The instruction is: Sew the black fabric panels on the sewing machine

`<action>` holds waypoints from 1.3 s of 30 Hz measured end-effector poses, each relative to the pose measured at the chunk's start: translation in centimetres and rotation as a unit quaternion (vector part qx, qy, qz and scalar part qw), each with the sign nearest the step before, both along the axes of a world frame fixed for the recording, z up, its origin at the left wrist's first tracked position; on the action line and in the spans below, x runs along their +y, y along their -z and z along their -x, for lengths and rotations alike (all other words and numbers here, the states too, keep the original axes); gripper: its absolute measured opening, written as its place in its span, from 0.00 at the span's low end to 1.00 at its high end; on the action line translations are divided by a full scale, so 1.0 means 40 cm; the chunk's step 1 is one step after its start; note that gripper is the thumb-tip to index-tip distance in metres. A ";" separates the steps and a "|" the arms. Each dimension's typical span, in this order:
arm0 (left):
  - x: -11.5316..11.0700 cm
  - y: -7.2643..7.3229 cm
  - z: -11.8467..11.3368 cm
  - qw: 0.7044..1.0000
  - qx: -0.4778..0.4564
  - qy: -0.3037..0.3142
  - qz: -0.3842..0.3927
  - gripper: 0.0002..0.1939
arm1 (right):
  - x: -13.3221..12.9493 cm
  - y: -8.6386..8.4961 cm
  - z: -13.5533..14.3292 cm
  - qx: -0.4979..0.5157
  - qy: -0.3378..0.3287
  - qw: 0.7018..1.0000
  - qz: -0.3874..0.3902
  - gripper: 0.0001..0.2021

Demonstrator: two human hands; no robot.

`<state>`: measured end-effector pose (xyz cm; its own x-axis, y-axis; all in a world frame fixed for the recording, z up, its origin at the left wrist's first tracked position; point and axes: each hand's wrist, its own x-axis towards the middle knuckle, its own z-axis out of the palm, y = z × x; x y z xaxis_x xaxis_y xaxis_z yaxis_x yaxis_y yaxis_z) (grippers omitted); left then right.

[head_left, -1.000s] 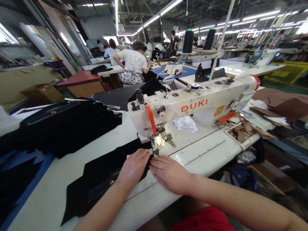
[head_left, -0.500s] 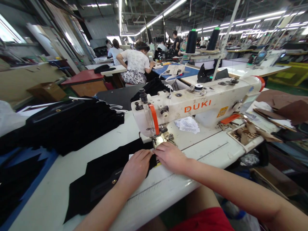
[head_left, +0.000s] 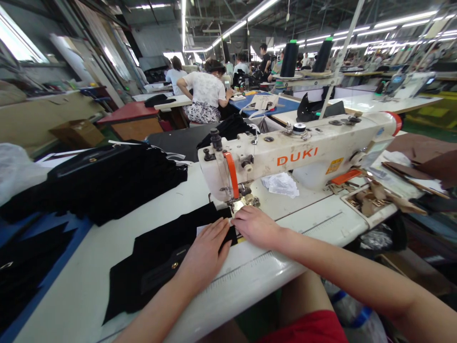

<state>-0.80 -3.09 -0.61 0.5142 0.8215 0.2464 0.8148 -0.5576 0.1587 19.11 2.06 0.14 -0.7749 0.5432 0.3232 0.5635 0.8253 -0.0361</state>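
Observation:
A black fabric piece [head_left: 160,243] with a small gold stud lies on the white sewing table [head_left: 82,267], its right end at the needle area of the white sewing machine [head_left: 303,152]. My left hand [head_left: 209,250] lies flat on the fabric, fingers stretched and thumb apart. A small white label [head_left: 200,230] shows beside its fingers. Close to the presser foot, my right hand [head_left: 255,226] has its fingers bent together at the fabric's edge; what they pinch, if anything, is hidden. The two hands' fingertips nearly touch.
A heap of black pieces [head_left: 107,181] is at the left. White labels [head_left: 280,185] lie under the machine arm. To the right is a tray [head_left: 371,202] with brown scraps. A person [head_left: 205,93] sits at a table beyond, and thread cones [head_left: 289,59] stand behind the machine.
My left thumb has spread away from its fingers. The camera view has shifted slightly, so the scene sits a little further right. My right hand stays beside the presser foot.

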 end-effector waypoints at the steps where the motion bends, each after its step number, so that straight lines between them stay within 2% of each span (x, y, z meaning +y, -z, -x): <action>1: 0.004 -0.001 -0.004 1.000 0.002 0.002 0.000 0.22 | 0.004 0.000 -0.003 -0.001 0.001 1.000 -0.003 0.05; 12: 0.060 -0.004 -0.021 1.000 0.016 -0.009 0.004 0.23 | 0.044 0.003 -0.010 0.006 0.027 1.000 0.005 0.10; 39: 0.084 0.004 -0.020 1.000 -0.004 0.000 -0.015 0.23 | 0.043 0.012 -0.009 0.014 0.034 0.999 0.005 0.06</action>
